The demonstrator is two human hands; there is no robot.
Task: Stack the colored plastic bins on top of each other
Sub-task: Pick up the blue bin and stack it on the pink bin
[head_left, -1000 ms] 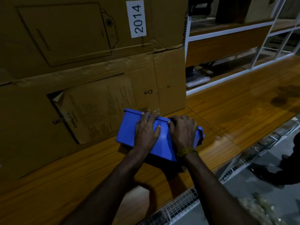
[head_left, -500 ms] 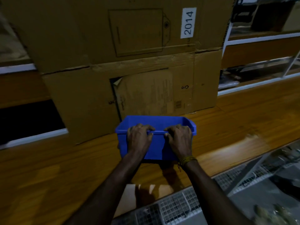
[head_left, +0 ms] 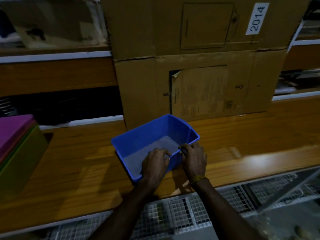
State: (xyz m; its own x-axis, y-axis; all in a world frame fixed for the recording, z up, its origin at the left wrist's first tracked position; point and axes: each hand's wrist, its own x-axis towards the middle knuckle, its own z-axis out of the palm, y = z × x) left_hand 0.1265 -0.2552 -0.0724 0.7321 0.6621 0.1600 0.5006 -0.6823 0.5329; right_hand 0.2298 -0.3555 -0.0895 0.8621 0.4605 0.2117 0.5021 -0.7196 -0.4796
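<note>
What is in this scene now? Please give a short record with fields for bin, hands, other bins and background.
bin: blue bin, upright, open, on wooden shelf
left hand: grips near rim
right hand: grips near rim
other bins: stack at far left, purple on top, green below
background: boxes, label 2014

Dim, soft blur, glare on shelf

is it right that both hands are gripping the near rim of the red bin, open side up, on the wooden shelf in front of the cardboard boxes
Not quite: the bin is blue, not red, as the head view shows. The rest holds: the left hand and right hand both grip its near rim, open side up, on the wooden shelf in front of the cardboard boxes.
</note>
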